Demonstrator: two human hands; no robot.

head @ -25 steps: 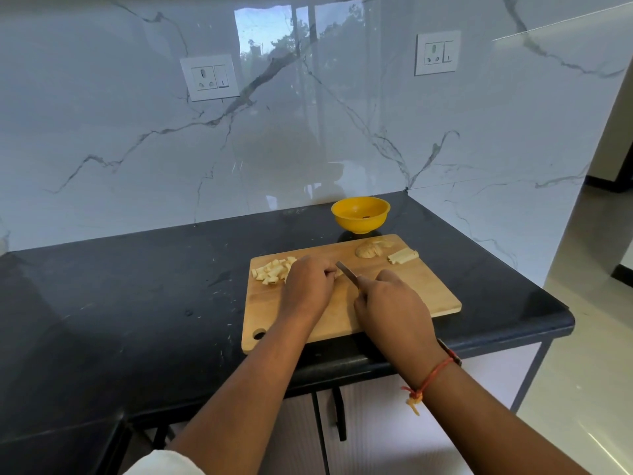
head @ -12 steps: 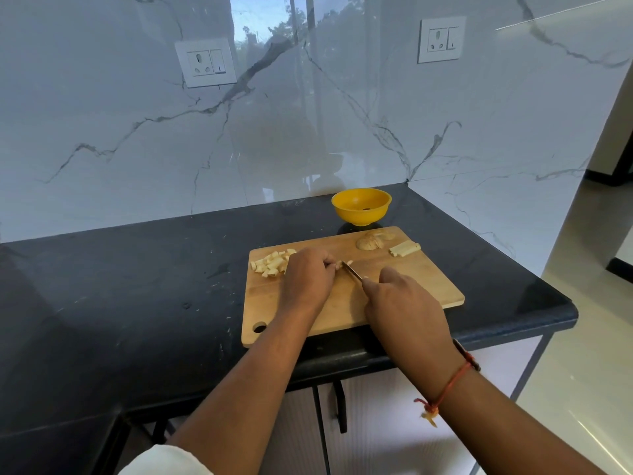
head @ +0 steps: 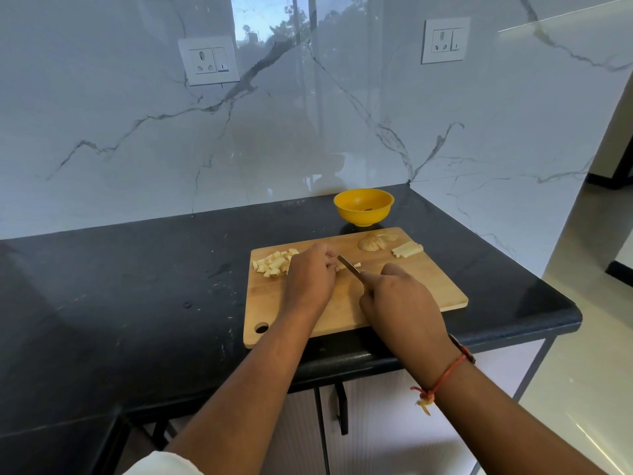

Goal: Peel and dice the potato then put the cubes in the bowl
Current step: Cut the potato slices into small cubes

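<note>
Barely anything shifts in the last half-second: the left hand point(head: 310, 281) still pins a few potato strips point(head: 356, 265) to the cutting board point(head: 428, 286), fingers curled over them, and the right hand point(head: 400, 299) keeps its grip closed round the handle of a knife point(head: 346, 264), its blade slanting across the strips. Pale cubes point(head: 274, 264) lie heaped at the board's far left corner, just beside the left hand. Uncut sticks point(head: 407, 250) and a brownish lump point(head: 373, 241), peel or an end piece, too blurred to tell, wait at the far right. A yellow bowl point(head: 363, 216) stands on the black stone tabletop point(head: 154, 286) just beyond the board, with no cubes visible inside. Raw potato looks firm and light, likely wet and slick, so strips are best held from above, close to the cut, fingertips tucked back. Small squarish cubes would scatter if pinched and seem better scooped together. Smooth wood forms the board; the bowl is round and glossy.
</note>
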